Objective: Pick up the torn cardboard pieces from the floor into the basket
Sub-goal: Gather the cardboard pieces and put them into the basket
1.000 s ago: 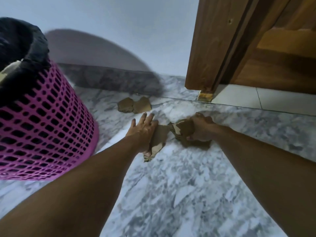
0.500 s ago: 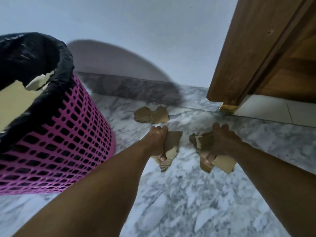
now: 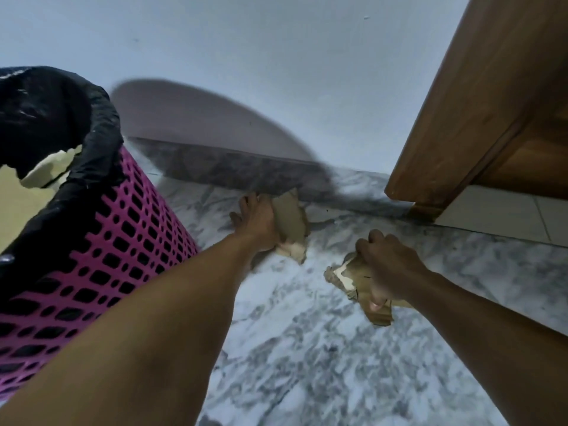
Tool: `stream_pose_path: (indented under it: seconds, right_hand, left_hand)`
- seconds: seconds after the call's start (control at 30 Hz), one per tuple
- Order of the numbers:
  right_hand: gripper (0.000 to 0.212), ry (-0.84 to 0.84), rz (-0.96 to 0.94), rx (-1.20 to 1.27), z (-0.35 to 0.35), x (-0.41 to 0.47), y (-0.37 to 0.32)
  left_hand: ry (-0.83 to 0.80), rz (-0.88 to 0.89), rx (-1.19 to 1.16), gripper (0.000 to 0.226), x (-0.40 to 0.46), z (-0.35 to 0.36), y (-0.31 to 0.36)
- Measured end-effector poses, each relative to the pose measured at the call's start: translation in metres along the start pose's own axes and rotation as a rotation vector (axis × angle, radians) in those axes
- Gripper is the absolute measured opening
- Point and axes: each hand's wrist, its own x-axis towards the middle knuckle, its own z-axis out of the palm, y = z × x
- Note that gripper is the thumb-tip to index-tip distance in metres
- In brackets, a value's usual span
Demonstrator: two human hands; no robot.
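Both hands are loaded. The left hand is out near the wall base, fingers curled round a torn cardboard piece; whether it is picking up more beneath it cannot be told, as the hand covers that spot. The right hand is clenched on a bundle of pieces, held just above the marble floor.

The basket, pink mesh with a black liner, stands at the left, near the left forearm. Pale cardboard already lies inside it, so part of the clearing is done.

Outstanding: neither handful has reached the basket. No loose pieces show on the open floor; the area under the left hand and behind the arms is hidden. On this evidence the job looks near its end, pending the two deposits.
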Motion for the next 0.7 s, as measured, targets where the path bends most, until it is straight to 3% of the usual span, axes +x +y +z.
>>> stream_pose_path:
  seconds: [0.13, 0.37, 0.57, 0.63, 0.7]
  right_hand:
    - [0.075, -0.029, 0.009, 0.012, 0.001, 0.004, -0.002]
    - [0.084, -0.105, 0.003, 0.036, -0.004, 0.007, -0.001]
    - [0.087, -0.086, 0.028, 0.034, -0.007, 0.001, -0.001]
    - [0.083, -0.031, 0.046, 0.034, -0.005, -0.001, -0.001]
    - [0.062, 0.078, 0.041, 0.039, -0.004, -0.007, -0.004]
  left_hand:
    - [-0.048, -0.125, -0.171, 0.109, 0.011, 0.005, 0.013]
    - [-0.019, -0.139, -0.238, 0.077, 0.014, 0.008, 0.023]
    - [-0.025, -0.091, -0.328, 0.09, 0.005, 0.002, 0.027]
    - [-0.082, -0.106, -0.3, 0.076, -0.006, 0.006, 0.03]
    - [-0.134, -0.108, -0.28, 0.05, -0.021, 0.011, 0.032]
